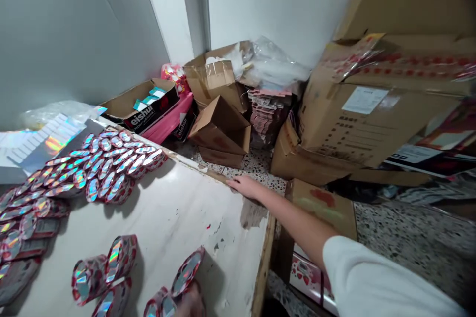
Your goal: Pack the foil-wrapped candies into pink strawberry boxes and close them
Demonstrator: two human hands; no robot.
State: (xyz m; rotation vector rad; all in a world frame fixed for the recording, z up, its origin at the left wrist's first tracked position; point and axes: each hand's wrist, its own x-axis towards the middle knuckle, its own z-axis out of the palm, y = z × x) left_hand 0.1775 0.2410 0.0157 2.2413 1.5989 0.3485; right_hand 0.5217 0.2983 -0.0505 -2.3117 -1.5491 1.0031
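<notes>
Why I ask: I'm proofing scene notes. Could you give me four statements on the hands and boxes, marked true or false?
1. The right hand rests at the table's edge. True.
2. The left hand is inside a cardboard box. False: it is by the round containers at the bottom of the view.
3. The upper "eishur" box is closed. False: it is open, showing blue-green items.
4. The floor is speckled. True.
</notes>
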